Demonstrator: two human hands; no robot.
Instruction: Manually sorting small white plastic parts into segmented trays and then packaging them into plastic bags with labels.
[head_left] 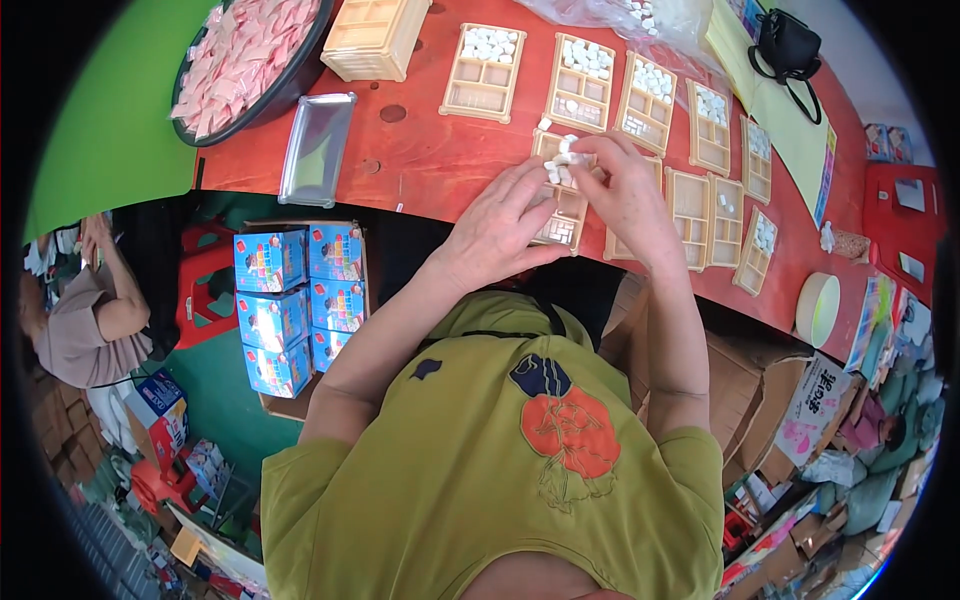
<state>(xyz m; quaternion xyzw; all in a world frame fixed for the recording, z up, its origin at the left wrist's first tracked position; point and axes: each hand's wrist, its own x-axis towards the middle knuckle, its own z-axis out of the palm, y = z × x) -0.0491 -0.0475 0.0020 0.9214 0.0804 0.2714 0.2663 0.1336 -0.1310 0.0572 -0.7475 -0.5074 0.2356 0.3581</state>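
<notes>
Up close, both hands pinch small white blocks [563, 160] over a beige compartment tray [562, 228]: left hand [500, 225], right hand [625, 190]; more filled trays [483, 72] beyond, metal tray [317, 148] leftward.

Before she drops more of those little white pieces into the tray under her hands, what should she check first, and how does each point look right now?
1. White pieces in hand: ok, both the left hand and the right hand are pinching a small cluster.
2. Hands over the divided tray: ok, they sit right above it.
3. Tray flat on the red table: ok, though its near end reaches the table edge.
4. Free compartments in that tray: cannot tell, the hands hide most of it.
5. More trays within reach: ok, a partly filled row lies just beyond.
6. Loose pieces spilled: not ok, one lies on the table.
</notes>
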